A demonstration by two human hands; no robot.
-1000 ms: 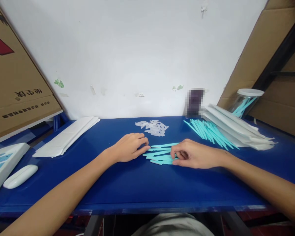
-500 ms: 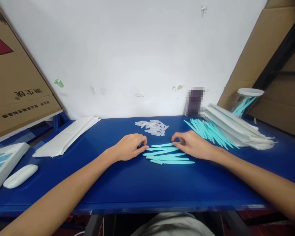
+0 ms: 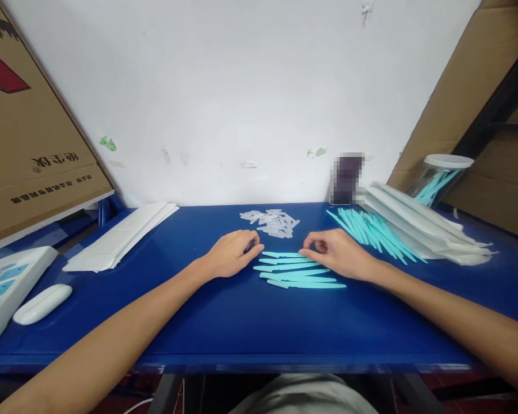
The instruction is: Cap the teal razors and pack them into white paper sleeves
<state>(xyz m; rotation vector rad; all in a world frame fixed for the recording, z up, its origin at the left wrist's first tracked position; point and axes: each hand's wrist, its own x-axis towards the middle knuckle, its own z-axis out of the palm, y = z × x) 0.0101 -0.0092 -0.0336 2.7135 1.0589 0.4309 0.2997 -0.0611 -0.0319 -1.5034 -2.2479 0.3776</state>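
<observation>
Several teal eyebrow razors [image 3: 302, 279] lie side by side in a loose row on the blue table, their longer ends pointing right. My right hand [image 3: 343, 253] is at the right end of the farthest razor [image 3: 280, 255], thumb and forefinger pinched on it. At that razor's left end is my left hand [image 3: 233, 253], its fingers curled and thumb close to the forefinger; what they hold, if anything, is hidden. Beyond the hands lies a small heap of clear plastic caps [image 3: 278, 224]. A larger pile of teal razors [image 3: 369, 230] is behind my right hand.
White sheets [image 3: 121, 238] lie at the left, and white packaging sleeves [image 3: 414, 224] at the right beside a lidded clear jar [image 3: 440, 181] of razors. A white oval case [image 3: 43, 303] and a white power strip [image 3: 21, 287] are front left. A white wall [image 3: 242, 103] closes the back.
The farthest razors in the row now lie straighter and more evenly spaced. My left hand has moved slightly away from me, and my right hand has shifted a little left along the row.
</observation>
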